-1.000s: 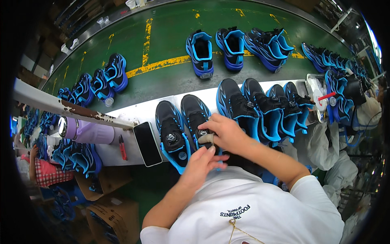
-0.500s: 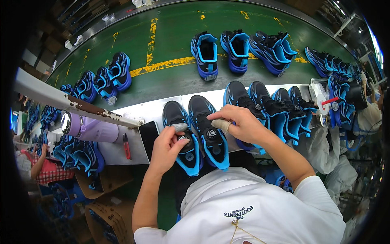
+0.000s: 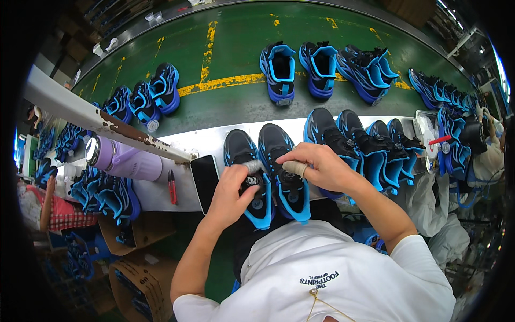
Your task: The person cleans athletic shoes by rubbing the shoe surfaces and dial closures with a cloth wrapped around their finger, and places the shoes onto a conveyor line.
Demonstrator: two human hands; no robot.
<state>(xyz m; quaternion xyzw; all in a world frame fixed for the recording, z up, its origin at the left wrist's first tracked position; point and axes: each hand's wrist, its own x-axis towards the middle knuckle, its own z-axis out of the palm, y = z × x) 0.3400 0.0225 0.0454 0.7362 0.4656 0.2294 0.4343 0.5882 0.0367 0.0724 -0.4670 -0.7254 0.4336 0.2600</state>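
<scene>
Step in hand: a worker checks a black-and-blue pair at the near edge of the desk (image 3: 177, 142), seemingly working the dial closures on the tongues.
Left hand (image 3: 232, 189): fingers curled onto the left shoe (image 3: 245, 177), thumb by its round dial; a taped fingertip rests on the tongue.
Right hand (image 3: 317, 167): closed over the top of the right shoe (image 3: 285, 172), taped finger pressing down.
Next move: likely calls for steady fingertip pressure on each dial while the other fingers pin the shoe flat.
Edges: both heels overhang the desk's near edge, above the worker's lap.
Left side: a phone (image 3: 204, 175) lies just beside the left shoe, a red pen (image 3: 172, 187) and purple bottle (image 3: 126, 160) beyond.
Right side: more shoes (image 3: 370, 147) crowd close.
Open room: the green belt (image 3: 236, 107) behind.
</scene>
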